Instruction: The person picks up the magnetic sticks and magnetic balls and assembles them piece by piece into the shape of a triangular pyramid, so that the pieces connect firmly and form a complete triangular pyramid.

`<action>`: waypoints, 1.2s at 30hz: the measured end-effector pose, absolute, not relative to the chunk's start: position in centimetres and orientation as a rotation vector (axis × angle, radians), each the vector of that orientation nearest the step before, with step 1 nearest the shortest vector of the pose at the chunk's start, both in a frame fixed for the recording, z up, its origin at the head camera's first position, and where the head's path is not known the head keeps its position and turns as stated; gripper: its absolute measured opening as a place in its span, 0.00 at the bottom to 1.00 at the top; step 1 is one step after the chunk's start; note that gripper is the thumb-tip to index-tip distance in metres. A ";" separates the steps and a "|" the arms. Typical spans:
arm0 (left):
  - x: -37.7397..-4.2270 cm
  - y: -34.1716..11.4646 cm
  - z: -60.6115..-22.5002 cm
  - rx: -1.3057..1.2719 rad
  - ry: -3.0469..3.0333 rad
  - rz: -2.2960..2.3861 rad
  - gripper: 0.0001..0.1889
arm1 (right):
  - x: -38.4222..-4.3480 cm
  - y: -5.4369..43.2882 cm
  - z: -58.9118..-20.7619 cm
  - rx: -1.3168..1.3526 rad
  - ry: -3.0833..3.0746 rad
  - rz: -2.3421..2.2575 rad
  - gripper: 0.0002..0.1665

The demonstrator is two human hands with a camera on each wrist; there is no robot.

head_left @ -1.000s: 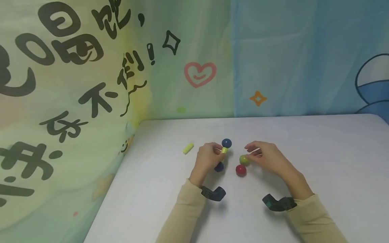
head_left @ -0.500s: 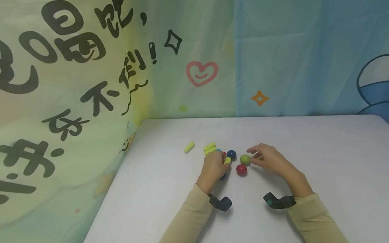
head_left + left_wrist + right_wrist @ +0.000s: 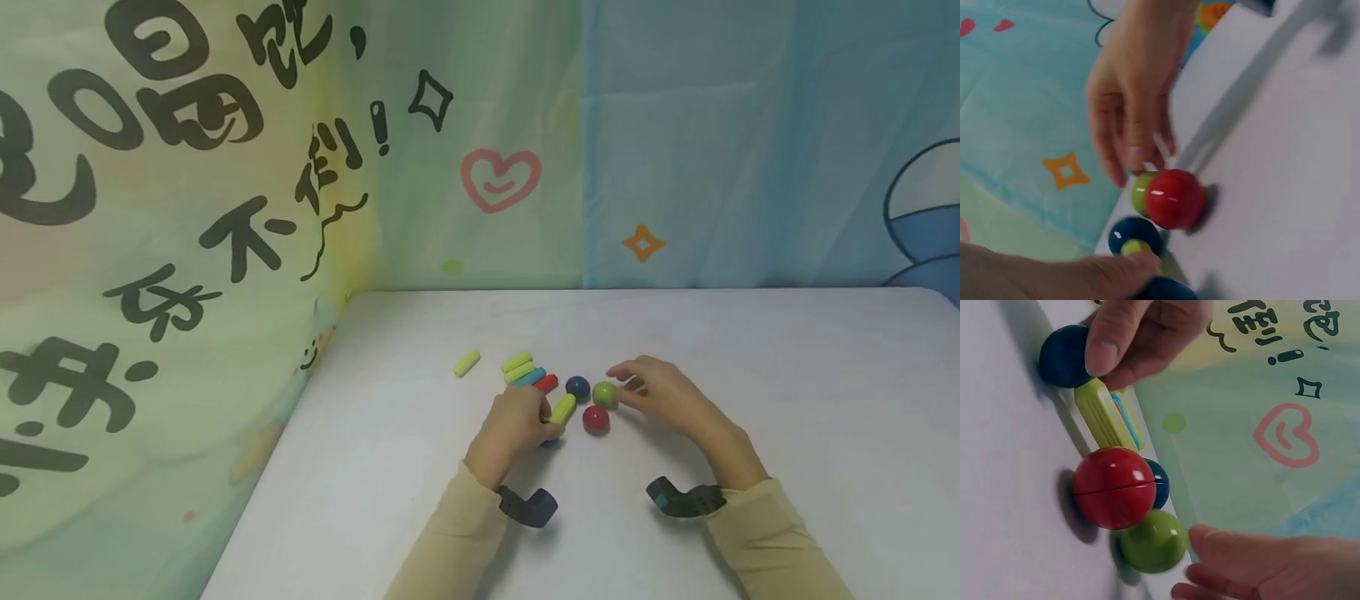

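In the head view my left hand (image 3: 513,423) holds a blue ball between thumb and fingers, mostly hidden there. That near blue ball (image 3: 1065,356) shows plainly in the right wrist view, the thumb lying on its side. A yellow-green rod (image 3: 563,408) runs from it to a second blue ball (image 3: 577,387). Beside that one sit a green ball (image 3: 604,393) and a red ball (image 3: 596,419), close together. My right hand (image 3: 658,393) has loosely bent fingers, the thumb tip right at the green ball's side.
Beyond my left hand lie two yellow-green rods (image 3: 517,362), a blue rod (image 3: 532,377) and a red rod (image 3: 547,383), side by side. Another yellow-green rod (image 3: 467,363) lies farther left on the white table (image 3: 787,375). A printed curtain (image 3: 675,150) hangs behind the table.
The rod with its two blue balls has come nearer the green and red balls, its far ball now beside the green one. My left hand has drawn back, uncovering the rods. My right hand stays put.
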State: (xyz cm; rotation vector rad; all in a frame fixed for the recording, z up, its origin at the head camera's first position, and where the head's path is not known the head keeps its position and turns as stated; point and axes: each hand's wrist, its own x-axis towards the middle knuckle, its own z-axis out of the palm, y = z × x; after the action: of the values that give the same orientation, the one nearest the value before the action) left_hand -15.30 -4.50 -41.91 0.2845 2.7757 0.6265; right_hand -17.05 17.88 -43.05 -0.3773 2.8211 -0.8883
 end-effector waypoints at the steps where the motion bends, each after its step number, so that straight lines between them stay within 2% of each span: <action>1: -14.9 -4.7 -42.1 0.285 2.775 0.636 0.11 | -17.1 17.7 -43.1 -0.373 2.824 -0.890 0.22; 8: -11.9 -8.2 -42.6 0.222 2.822 0.645 0.12 | -17.7 16.3 -43.4 -0.423 2.859 -1.008 0.29; 13: -10.0 -10.9 -42.7 0.115 2.856 0.718 0.13 | -17.8 14.0 -43.2 -0.536 2.963 -0.857 0.24; 19: -8.7 -11.7 -43.6 0.033 2.911 0.847 0.17 | -18.2 10.6 -42.9 -0.617 2.974 -0.506 0.21; 29: -8.8 -12.1 -42.8 0.247 2.821 0.786 0.21 | -19.0 9.1 -43.0 -0.640 2.950 -0.405 0.18; 36: -10.4 -11.1 -41.9 0.239 2.738 0.710 0.17 | -19.5 8.5 -43.1 -0.628 2.962 -0.380 0.16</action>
State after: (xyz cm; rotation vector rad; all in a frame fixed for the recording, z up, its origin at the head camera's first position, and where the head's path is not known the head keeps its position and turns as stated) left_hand -10.36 -11.13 -41.90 0.2391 2.7379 0.7096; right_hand -19.50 8.54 -43.06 -0.6278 2.9624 -0.3801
